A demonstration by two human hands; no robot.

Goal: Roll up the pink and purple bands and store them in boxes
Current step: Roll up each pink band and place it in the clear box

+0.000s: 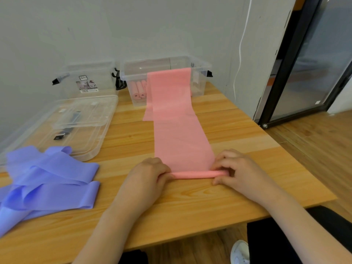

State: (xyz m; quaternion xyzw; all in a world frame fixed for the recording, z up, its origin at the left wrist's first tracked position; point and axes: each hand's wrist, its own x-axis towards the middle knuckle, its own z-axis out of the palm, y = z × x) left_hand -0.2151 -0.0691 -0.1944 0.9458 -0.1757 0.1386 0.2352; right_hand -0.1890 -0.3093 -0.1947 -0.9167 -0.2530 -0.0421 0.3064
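Observation:
A long pink band [177, 121] lies flat down the wooden table, its far end draped over the rim of a clear box [200, 71]. The band's near end is wound into a thin roll at the table's front. My left hand [150, 173] pinches the roll's left end, fingers curled over it. My right hand [238, 168] pinches the right end. Rolled pink bands [139, 89] lie inside that box. Loose purple bands [47, 180] sit in a heap at the front left.
A second clear box [89, 79] stands at the back left against the wall. Two clear lids [76, 121] lie stacked in front of it. The table's right edge drops to a wooden floor; a glass door stands beyond.

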